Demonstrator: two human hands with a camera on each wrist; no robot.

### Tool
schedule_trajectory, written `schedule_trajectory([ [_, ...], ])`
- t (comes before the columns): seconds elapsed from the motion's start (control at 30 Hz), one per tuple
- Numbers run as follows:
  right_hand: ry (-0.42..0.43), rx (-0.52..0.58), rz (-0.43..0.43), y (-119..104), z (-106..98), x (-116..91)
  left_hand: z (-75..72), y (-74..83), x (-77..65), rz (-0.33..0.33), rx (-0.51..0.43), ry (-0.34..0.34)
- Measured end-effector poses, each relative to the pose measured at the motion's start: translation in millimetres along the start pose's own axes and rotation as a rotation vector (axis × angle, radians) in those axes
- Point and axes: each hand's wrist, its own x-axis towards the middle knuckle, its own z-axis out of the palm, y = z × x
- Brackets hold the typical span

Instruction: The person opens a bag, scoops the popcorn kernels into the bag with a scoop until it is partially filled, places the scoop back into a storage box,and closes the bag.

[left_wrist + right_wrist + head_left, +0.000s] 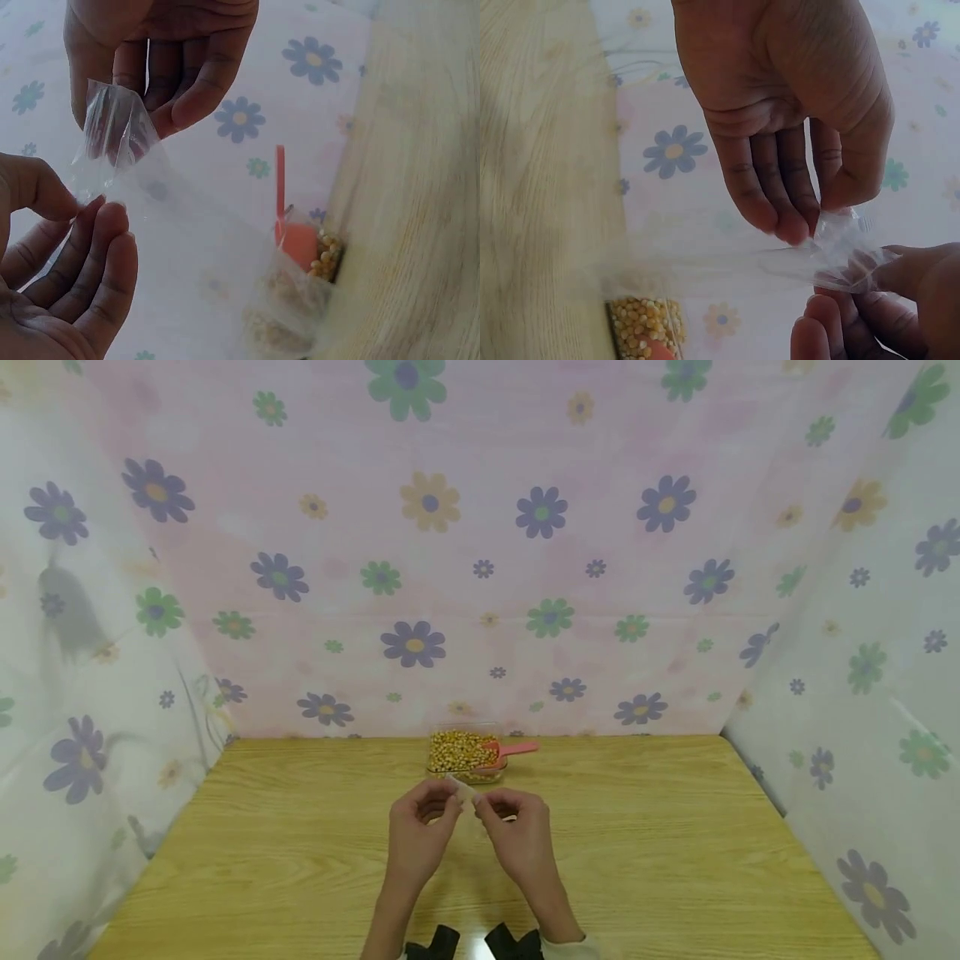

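A thin clear plastic bag [465,792] is pinched at its upper edge by both hands. My left hand [420,831] grips one side between thumb and fingertips. At the other side, my right hand [525,835] pinches the film a short way off. In the left wrist view, the bag [202,202] is creased at the fingers and hangs down toward the table. Just beyond the hands stands a clear container [459,776] filled with yellow corn kernels [453,752]. A pink scoop [519,748] rests in the kernels, its handle sticking out to the right.
The wood-grain table [660,852] extends to both sides of the hands. A flowered cloth [480,602] hangs behind the table, with more at the left and right sides. Black wrist mounts [517,942] show at the bottom edge.
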Motion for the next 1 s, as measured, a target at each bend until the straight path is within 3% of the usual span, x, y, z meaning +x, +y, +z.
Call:
schedule_trajectory([
  [0.27, 0.139, -0.017, -0.002, 1.2, -4.1, -0.3, -2.9, 1.0, -1.2, -0.020, 0.034, 0.076],
  [0.53, 0.291, 0.008, -0.041, 6.1, -7.2, 0.9, -6.2, 1.3, -3.2, -0.071, 0.137, 0.076],
  [0.77, 0.269, 0.034, -0.082, 7.9, 6.7, -1.9, -2.8, -2.4, -3.3, 0.011, 0.218, 0.145],
  [0.93, 0.246, 0.004, -0.150, 8.3, 9.7, -3.5, -2.7, -1.9, -2.6, 0.106, 0.286, 0.210],
  [1.0, 0.215, 0.003, -0.171, 7.7, 8.5, -3.3, -3.3, -0.9, -1.8, 0.150, 0.296, 0.206],
])
